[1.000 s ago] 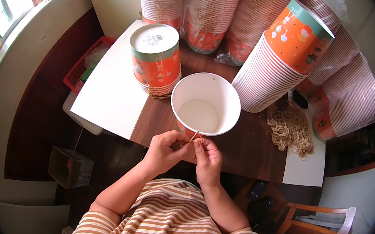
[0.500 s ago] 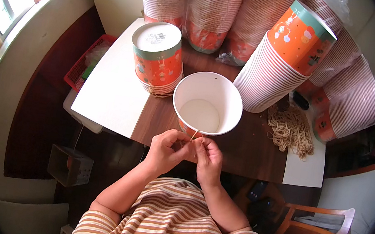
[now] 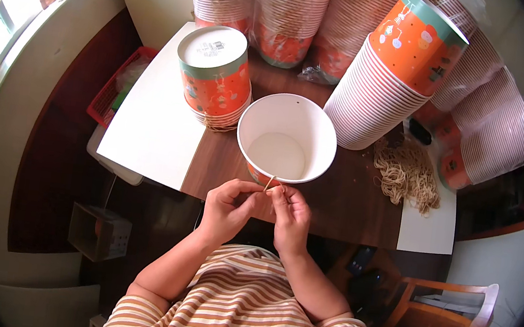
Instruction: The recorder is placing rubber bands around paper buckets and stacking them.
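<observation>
An open paper bucket [image 3: 266, 121], white inside and orange outside, stands upright near the table's front edge. From its near rim hangs a short piece of beige string [image 3: 270, 182]. Just below that rim, my left hand [image 3: 226, 210] pinches the string with its fingertips. My right hand [image 3: 292, 221] is closed beside it, thumb against forefinger, on the same string. The two sets of fingertips nearly meet; how the string runs between them is partly hidden.
Upside-down buckets [image 3: 216, 86] with string round their lower rims stand at left. A tall nested bucket stack [image 3: 375, 92] leans at right, beside a heap of loose string [image 3: 407, 178]. Bagged stacks [image 3: 290, 10] line the back. A wooden chair [image 3: 439, 322] is at lower right.
The view has shifted slightly, so the table's things sit a bit higher. My left thumb has drawn a little away from my right fingers; both hands stay at the bucket's near rim.
</observation>
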{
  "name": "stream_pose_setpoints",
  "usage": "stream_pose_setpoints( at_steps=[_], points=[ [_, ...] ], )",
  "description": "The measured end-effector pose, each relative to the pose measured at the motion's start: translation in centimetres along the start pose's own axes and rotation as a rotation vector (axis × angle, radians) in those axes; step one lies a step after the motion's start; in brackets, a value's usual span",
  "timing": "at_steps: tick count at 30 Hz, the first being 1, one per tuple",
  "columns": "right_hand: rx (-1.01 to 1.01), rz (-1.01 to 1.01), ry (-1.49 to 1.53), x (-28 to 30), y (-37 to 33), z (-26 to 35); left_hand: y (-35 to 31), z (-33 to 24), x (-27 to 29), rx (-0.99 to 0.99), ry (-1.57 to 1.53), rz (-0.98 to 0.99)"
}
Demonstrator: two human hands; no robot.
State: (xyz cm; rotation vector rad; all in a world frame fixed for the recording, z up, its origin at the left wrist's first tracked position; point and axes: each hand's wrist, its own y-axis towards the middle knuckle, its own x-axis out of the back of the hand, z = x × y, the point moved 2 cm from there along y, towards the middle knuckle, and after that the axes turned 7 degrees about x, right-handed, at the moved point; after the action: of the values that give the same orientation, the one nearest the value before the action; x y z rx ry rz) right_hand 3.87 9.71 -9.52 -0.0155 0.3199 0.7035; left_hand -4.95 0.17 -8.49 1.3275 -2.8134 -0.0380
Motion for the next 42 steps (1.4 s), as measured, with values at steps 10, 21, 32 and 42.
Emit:
stream_pose_setpoints(
  at_steps=[10, 21, 32, 42],
  points=[
    [-0.122, 0.049, 0.262, -0.1, -0.1, -0.4, -0.2, 0.2, -0.2, 0.015, -0.095, 0.028],
    [-0.044, 0.053, 0.122, 0.3, -0.1, -0.7, -0.3, 0.4, 0.2, 0.098, -0.019, 0.068],
    [0.121, -0.031, -0.029, -0.9, 0.0, -0.6, -0.6, -0.1, -0.2, 0.043, -0.028, 0.029],
    [-0.09, 0.074, 0.02, 0.9, -0.3, -1.3, -2.3, 3.5, 0.0, 0.258, -0.143, 0.043]
  ],
)
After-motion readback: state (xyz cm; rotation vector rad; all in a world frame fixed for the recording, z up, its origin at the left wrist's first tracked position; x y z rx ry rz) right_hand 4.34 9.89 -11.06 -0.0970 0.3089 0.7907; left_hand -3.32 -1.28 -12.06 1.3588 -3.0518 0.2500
